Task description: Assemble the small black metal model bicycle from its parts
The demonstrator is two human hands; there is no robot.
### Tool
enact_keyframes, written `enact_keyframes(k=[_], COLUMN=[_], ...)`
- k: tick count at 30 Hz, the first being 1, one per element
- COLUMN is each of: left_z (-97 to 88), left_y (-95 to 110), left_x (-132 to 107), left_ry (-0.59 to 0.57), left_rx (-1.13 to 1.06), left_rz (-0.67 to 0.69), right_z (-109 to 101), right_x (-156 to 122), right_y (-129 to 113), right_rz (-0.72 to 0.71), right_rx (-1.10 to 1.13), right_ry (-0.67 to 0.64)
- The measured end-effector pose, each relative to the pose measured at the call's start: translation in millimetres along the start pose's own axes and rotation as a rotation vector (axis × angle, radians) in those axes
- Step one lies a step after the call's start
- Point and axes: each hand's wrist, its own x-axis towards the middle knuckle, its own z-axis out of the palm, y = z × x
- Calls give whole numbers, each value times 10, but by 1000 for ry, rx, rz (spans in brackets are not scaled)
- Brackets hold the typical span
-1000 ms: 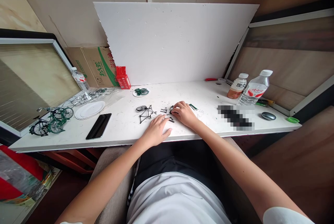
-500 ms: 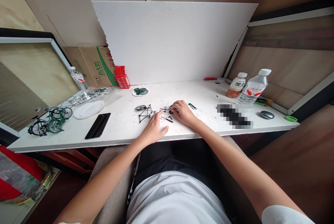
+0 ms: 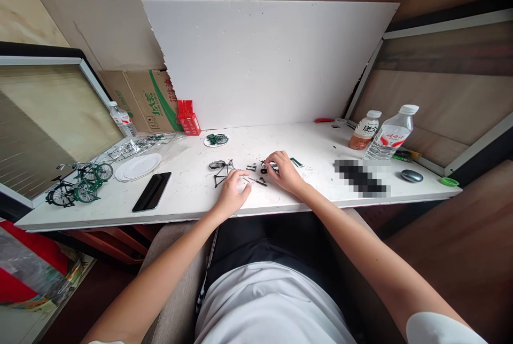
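Fingers of your left hand [image 3: 231, 193] curl loosely on the white bench [image 3: 192, 194], gripping nothing clearly visible, just at 4 o'clock of the half-built bicycle frame [image 3: 223, 171]. Your right hand [image 3: 284, 171] pinches a small dark part [image 3: 267, 165] at its fingertips, with loose small pieces [image 3: 255, 178] lying between your hands. At 9 o'clock, well apart, lie a black phone [image 3: 152, 191] and finished green bicycle models [image 3: 78, 185].

A single head-worn camera looks forward and steeply down from above a seated person's lap, facing the long white tabletop [image 3: 280, 143] at arm's reach, a white foam board [image 3: 264, 61] propped behind it.
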Motion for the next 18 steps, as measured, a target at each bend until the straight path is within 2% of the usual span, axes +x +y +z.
enact_keyframes(k=[5,11,14,18], left_z=[-42,-128,-126,-74], left_y=[-30,-70,-102,-82], left_x=[60,156,183,186], left_ry=[95,133,107,46], left_rx=[-116,-241,-347,-428], left_rz=[-127,-150,-196,-218], right_z=[-42,23,94,178], right_x=[19,56,73,71], right_y=[-49,-242,-340,-402], right_rz=[-6,58,97,57], right_rx=[12,192,279,306], right_ry=[-23,-28,-23,-68])
